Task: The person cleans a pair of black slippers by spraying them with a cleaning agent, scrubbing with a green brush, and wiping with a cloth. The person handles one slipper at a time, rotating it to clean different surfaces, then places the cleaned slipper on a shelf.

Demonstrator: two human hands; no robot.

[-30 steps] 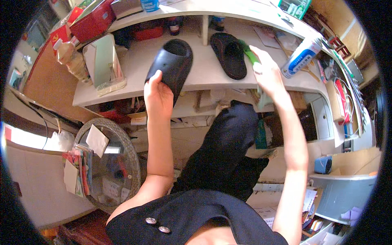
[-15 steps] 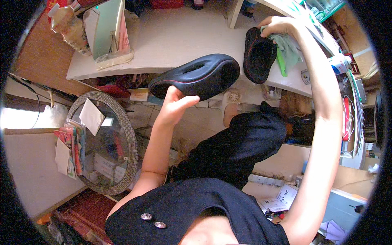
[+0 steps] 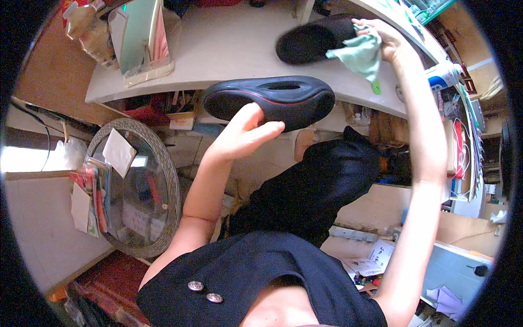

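A black slip-on shoe (image 3: 305, 92) with a red line along its side is held level in front of the desk edge. My left hand (image 3: 242, 133) grips it from below, fingers partly hidden behind it and thumb against its near side. Over the right part of the desk, my right hand (image 3: 388, 41) is closed on a pale green cloth (image 3: 360, 57), which hangs from the fingers. These fingertips also meet the end of a second black shoe (image 3: 308, 42), blurred and pointing left. Whether they grip this shoe too is hard to see.
The white desk (image 3: 218, 49) curves across the front. On its left stand a mirror (image 3: 136, 41) and a plastic bottle (image 3: 87, 27). A bright green strip (image 3: 376, 87) lies below the cloth. At right is a spray can (image 3: 444, 75); at left, a round woven-rim mirror (image 3: 173, 191).
The second shoe has swung from upright to lying leftward, farther back on the desk. My right hand and the cloth moved with it. The left shoe has tilted level and shifted slightly right.
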